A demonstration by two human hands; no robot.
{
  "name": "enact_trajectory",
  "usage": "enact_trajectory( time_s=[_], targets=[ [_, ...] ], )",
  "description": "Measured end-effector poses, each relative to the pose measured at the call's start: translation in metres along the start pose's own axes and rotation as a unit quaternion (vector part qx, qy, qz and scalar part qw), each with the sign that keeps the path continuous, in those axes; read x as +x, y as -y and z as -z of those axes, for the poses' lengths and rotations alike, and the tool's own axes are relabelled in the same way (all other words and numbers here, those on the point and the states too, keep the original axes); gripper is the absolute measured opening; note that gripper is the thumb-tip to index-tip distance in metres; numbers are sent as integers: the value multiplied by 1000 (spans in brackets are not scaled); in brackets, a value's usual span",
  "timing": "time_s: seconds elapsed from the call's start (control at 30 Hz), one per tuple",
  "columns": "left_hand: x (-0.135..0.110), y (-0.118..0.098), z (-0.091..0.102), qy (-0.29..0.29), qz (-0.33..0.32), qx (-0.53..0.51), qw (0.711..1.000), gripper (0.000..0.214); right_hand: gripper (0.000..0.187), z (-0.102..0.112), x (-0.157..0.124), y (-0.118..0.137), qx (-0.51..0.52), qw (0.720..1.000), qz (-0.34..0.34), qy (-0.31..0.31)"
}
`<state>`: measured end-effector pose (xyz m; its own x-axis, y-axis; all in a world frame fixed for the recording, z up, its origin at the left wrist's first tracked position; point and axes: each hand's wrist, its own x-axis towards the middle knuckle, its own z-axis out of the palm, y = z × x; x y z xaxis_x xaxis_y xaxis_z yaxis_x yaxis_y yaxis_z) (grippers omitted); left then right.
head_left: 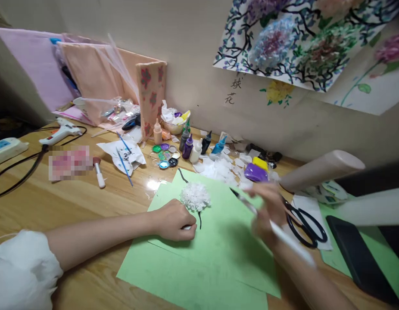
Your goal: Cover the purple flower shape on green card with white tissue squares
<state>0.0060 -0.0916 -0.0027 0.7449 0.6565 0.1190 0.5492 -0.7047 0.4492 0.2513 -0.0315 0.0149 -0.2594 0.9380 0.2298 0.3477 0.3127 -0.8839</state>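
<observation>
My left hand (176, 221) rests closed on the green paper (219, 249). A small whitish bit shows between its fingers, but I cannot make out what it is. Just beyond the knuckles sits a ruffled white paper flower (195, 196), with a dark painted line above it and another below. My right hand (269, 213), slightly blurred, grips a white-handled paintbrush (282, 237). The brush's dark tip points up and left, apart from the flower and over the paper's right side.
Behind the paper stand paint bottles (196, 150), a palette (163, 156) and white paper scraps (219, 170). Black-handled scissors (304, 224) and a dark phone (361, 258) lie at right. On the left are blue brushes (123, 161), a makeup brush (98, 172) and a glue gun (60, 132).
</observation>
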Motion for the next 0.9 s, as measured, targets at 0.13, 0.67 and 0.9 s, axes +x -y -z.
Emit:
enact_trajectory(
  time_s=[0.13,0.67,0.9],
  targets=[
    [1,1,2,19,-7,3,1000,25,40,-11,20,-19,28,998,-8,-54],
    [3,2,2,43,-1,-17,999,24,29,-17,32,-35,51,992,-116,16],
    [3,3,2,44,2,-14,999,24,26,-18,30,-35,4,996,-93,2]
  ],
)
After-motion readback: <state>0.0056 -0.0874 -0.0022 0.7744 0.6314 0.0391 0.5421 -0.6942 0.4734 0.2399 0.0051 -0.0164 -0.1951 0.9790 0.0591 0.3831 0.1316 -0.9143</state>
